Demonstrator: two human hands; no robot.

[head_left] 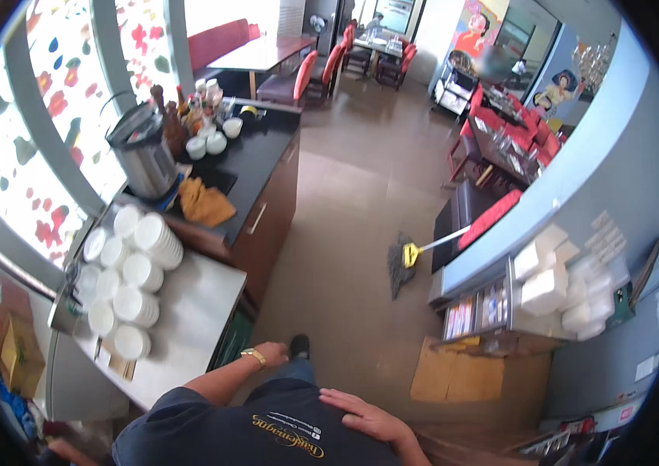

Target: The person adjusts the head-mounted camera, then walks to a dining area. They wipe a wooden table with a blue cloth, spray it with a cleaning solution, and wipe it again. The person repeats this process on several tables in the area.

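No handling seems begun: the right hand (359, 412) lies flat, open on the dark shirt (228, 423); the left hand (272, 354), grip unclear, hangs near the counter (191, 317) bearing stacked white bowls (137, 304)

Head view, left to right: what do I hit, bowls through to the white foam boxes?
Stacked white bowls → orange cloth → left hand → dark shoe → right hand → flat cardboard on the floor → white foam boxes.
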